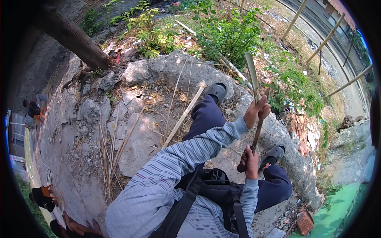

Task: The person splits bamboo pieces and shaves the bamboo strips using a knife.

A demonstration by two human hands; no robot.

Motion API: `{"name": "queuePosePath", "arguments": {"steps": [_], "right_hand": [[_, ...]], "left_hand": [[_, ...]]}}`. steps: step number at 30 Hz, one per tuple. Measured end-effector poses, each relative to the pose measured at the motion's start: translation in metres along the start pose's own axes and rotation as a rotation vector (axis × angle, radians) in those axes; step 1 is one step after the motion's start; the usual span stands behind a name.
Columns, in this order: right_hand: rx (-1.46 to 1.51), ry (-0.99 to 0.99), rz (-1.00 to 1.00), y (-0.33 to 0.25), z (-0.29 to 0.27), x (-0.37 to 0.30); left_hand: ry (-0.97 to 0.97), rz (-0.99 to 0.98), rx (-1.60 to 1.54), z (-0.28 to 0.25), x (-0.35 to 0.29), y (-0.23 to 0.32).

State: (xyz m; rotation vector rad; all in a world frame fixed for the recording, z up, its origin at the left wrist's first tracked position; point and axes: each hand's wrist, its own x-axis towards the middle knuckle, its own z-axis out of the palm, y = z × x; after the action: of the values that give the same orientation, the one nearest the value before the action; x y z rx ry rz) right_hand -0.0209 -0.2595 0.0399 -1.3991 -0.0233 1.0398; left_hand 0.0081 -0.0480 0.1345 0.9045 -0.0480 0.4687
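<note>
A bamboo strip (pixel 251 73) is clenched in the left hand (pixel 257 112), a knife handle (pixel 243 164) gripped by the right hand (pixel 250 160); a slip could cut the upper fingers.

The strip (pixel 251 73) in the left hand (pixel 256 113) looked like pale split bamboo, smooth and dry. The tool (pixel 256 137) gripped by the right hand (pixel 250 160) had a dark, dull shaft; its material could not be told. The sticks (pixel 115 148) on the ground were thin, matt, straw-coloured cane. The slabs (pixel 139 142) were rough, cracked grey concrete. The sleeves (pixel 206 144) were soft striped knit cloth, the trousers (pixel 206 113) matt dark fabric, the sandals (pixel 216 91) dull grey rubber or plastic.
</note>
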Motion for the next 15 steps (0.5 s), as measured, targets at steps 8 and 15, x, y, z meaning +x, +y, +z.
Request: {"name": "queuePosePath", "arguments": {"steps": [8, 15], "right_hand": [[0.168, -0.070, 0.037, -0.002, -0.001, -0.003], [0.238, -0.085, -0.014, 0.011, -0.008, 0.002]], "left_hand": [[0.012, 0.001, 0.082, 0.004, -0.002, 0.004], [0.054, 0.001, 0.015, 0.008, -0.001, 0.008]]}}
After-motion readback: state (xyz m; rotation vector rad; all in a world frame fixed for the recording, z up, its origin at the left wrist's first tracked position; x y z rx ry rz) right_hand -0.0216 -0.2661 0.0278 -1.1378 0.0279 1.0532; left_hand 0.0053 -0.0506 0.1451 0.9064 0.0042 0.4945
